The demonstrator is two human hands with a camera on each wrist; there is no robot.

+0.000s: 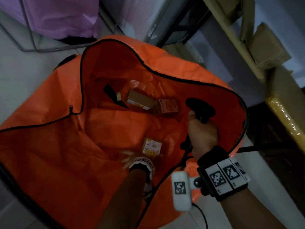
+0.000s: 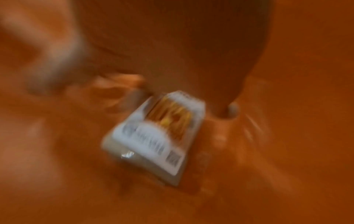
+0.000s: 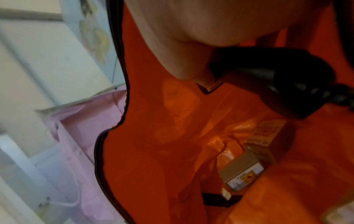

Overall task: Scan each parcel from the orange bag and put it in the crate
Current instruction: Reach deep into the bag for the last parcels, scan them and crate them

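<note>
The orange bag [image 1: 69, 146] lies wide open on the floor. My left hand [image 1: 132, 157] reaches down into it with fingers spread, just short of a small parcel [image 1: 151, 147] with a white and yellow label. In the blurred left wrist view the same parcel [image 2: 153, 136] lies between my thumb and one fingertip [image 2: 230, 111], not visibly gripped. My right hand [image 1: 200, 129] hovers over the bag's right side and grips a black handheld scanner [image 1: 200, 109], also seen as the scanner [image 3: 277, 78]. Deeper in the bag lie a brown box [image 1: 140, 100], a labelled box [image 1: 168, 106] and a black packet [image 1: 113, 96].
A purple plastic liner [image 1: 57, 17] hangs in a wire frame beyond the bag at upper left. On the right stands a shelf with cardboard boxes [image 1: 267, 43], and a yellow wrapped edge [image 1: 287, 119] sits below it. The scanner's cable [image 1: 186, 156] trails over the bag's rim.
</note>
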